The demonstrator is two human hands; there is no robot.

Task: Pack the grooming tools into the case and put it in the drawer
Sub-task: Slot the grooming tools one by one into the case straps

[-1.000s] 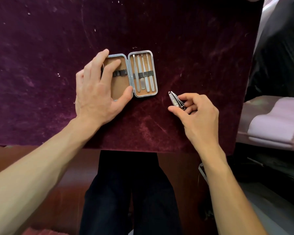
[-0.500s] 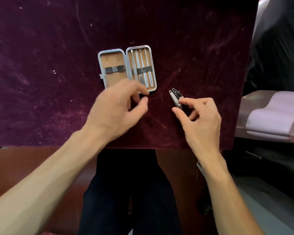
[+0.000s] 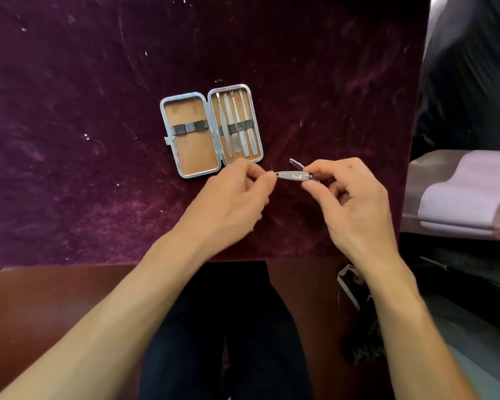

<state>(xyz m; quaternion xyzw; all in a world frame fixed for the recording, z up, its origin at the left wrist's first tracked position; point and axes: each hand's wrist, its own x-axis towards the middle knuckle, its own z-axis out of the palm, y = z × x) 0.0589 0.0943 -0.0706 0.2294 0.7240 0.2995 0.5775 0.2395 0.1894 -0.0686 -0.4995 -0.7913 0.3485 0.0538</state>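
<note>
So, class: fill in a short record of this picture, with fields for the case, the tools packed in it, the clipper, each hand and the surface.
case: open, lying flat; left half holds only its strap
packed tools: four slim metal ones under the strap in the right half
nail clipper: held between both hands, just in front of the case
left hand: pinches the clipper's left end
right hand: grips its right end
surface: purple velvet cloth
</note>
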